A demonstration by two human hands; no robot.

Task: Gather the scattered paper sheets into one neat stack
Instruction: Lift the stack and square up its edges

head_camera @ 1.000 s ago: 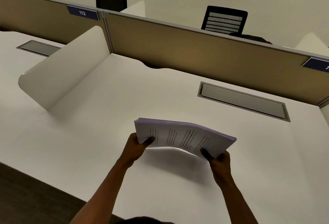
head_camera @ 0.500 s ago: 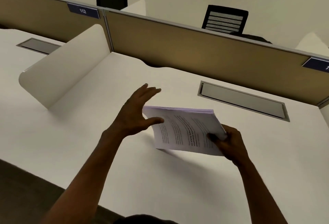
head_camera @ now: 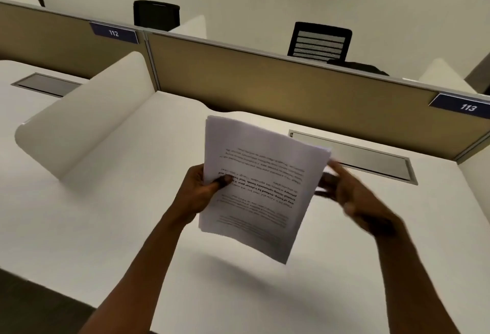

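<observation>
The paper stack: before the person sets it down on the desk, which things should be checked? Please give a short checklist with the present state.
1. Left hand has a grip on the paper stack, thumb on top: ok.
2. Right hand grip on the stack's right edge: cannot tell, it is blurred.
3. Sheet edges aligned: not ok, the top edge looks fanned.
4. Stack clear of the desk: ok, its shadow lies below.
5. Loose sheets remaining on the desk: ok, none visible.
</observation>
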